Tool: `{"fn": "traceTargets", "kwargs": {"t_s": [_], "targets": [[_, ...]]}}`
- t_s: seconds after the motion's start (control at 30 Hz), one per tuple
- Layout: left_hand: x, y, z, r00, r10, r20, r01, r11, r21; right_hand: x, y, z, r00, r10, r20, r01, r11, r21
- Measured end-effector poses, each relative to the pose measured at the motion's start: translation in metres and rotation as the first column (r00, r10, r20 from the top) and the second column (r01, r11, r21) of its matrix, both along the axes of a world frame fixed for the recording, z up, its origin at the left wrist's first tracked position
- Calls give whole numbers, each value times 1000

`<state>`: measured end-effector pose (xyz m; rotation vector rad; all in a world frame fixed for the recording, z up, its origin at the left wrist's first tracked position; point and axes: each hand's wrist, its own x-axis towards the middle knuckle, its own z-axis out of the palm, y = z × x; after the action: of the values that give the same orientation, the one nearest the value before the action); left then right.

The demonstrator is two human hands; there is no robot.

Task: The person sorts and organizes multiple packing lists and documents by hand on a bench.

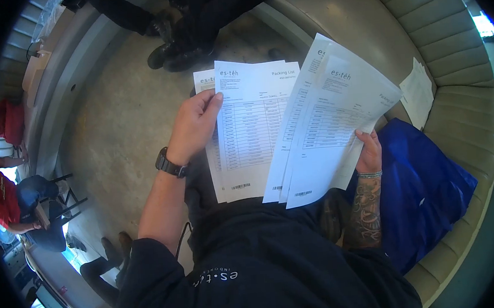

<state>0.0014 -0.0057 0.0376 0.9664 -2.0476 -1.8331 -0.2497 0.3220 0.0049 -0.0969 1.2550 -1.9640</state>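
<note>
My left hand, with a black watch on the wrist, pinches the upper left edge of a stack of printed packing lists. Several sheets overlap in that stack, which lies over my lap. In my right hand is a second bunch of packing lists, held by its right edge with the thumb on top. These sheets tilt to the right, their upper right corner bends, and their left edge overlaps the first stack. The fingers beneath the papers are partly hidden.
A blue bag lies on the padded bench at my right, with loose papers behind it. Other people's dark shoes are ahead on the floor. A person in red sits at the far left.
</note>
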Motion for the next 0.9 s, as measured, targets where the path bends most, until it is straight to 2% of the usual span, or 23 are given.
{"fn": "traceTargets", "kwargs": {"t_s": [0.1, 0.17, 0.2, 0.23, 0.27, 0.3, 0.37, 0.5, 0.73, 0.8, 0.83, 0.87, 0.9], "targets": [[-2, 6, 5, 999, 15, -52, -10, 996, 90, -1, 1, -2, 1000, -4, -3, 4, 1000, 5], [-5, 17, 14, 999, -26, 19, 27, 996, -83, -3, 3, -4, 1000, -8, -15, 8, 1000, 12], [-6, 26, 19, 1000, -19, 21, 21, 996, -83, -3, 3, -5, 1000, -13, -25, 13, 1000, 19], [-8, 38, 25, 998, -59, 24, 64, 939, -339, -2, 2, -4, 1000, -4, -24, 4, 1000, 17], [-8, 49, 29, 995, -97, 39, 102, 813, -573, -1, 0, -1, 1000, -1, -25, 0, 1000, -16], [-7, 59, 31, 995, -89, 41, 96, 812, -575, 0, -2, 1, 1000, 1, -24, -2, 999, -48], [-5, 74, 31, 974, -197, 108, 222, 778, -587, 0, -5, 5, 1000, 5, -21, -5, 999, -40], [-4, 85, 34, 967, -213, 141, 254, 755, -605, -2, 0, 3, 1000, 4, -8, -5, 999, -37], [0, 78, 30, 976, -188, 109, 215, 757, -617, 0, -2, 3, 1000, -1, -10, 1, 999, -54], [4, 72, 29, 988, -126, 85, 152, 786, -599, 1, -3, 3, 1000, -29, -10, 28, 998, -59], [7, 67, 30, 988, -93, 119, 142, 848, -510, 2, -4, 4, 999, -32, -10, 31, 998, -55], [9, 63, 30, 988, -97, 119, 145, 848, -510, 2, -4, 5, 999, -46, -5, 45, 998, -47], [11, 60, 31, 983, -12, 182, 108, 842, -529, 2, -3, 5, 998, -59, -1, 59, 997, -42]]}}
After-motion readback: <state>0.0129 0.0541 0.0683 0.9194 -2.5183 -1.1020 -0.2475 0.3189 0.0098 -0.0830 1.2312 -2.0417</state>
